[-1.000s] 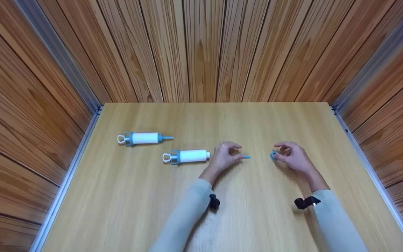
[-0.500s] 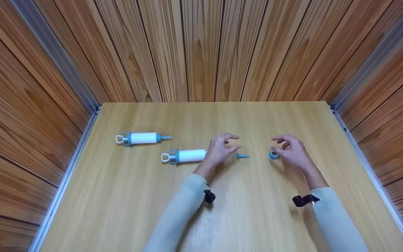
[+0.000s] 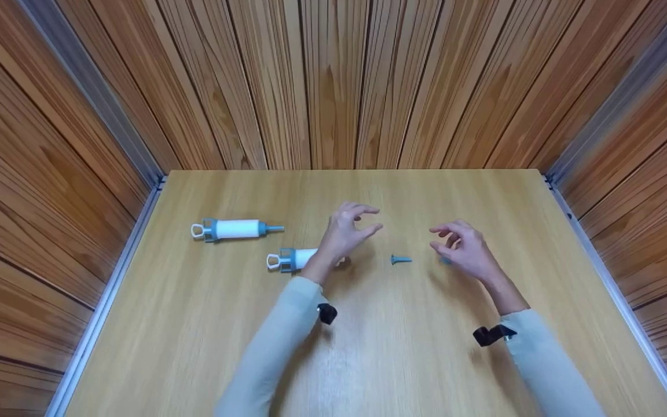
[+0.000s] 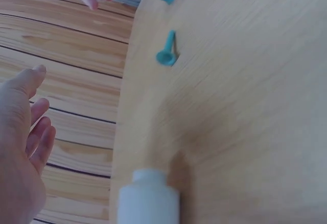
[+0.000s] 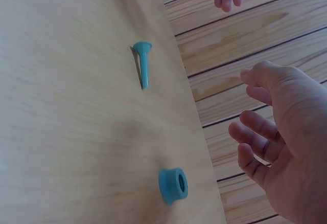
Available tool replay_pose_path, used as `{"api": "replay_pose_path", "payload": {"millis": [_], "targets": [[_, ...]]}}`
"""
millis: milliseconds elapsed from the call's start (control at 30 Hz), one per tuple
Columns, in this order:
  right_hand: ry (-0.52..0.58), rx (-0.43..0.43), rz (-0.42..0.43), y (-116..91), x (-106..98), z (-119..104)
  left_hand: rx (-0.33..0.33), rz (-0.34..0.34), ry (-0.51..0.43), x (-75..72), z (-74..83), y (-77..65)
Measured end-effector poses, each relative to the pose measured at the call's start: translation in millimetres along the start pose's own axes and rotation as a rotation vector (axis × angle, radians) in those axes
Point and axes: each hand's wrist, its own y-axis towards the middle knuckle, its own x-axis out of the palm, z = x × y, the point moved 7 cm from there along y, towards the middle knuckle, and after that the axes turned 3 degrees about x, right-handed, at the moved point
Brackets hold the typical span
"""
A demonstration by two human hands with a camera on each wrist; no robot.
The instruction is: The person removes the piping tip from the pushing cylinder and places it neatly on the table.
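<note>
Left hand (image 3: 342, 233) is lifted off tip (image 5: 144, 70), right hand (image 3: 465, 251) off ring (image 5: 169, 185); nothing is held by half-spread fingers (image 5: 261, 127); bumps are best avoided.

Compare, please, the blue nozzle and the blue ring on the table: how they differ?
The nozzle is long and slender with a flared end; the ring is short and squat.
In the head view, the nozzle is fully visible; the right hand mostly hides the ring.
Both are blue-green and lie loose on the table.
</note>
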Motion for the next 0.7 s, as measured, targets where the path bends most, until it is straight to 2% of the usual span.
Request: {"api": "replay_pose_path", "payload": {"millis": [533, 700], "targets": [[0.065, -0.072, -0.038, 8.6, 32.4, -35.3, 0.037, 0.007, 0.137, -46.1, -11.9, 1.4], [0.089, -0.088, -0.041, 11.8, 41.4, -47.0, 0.009, 0.002, 0.152, -60.2, -17.4, 1.5]]}}
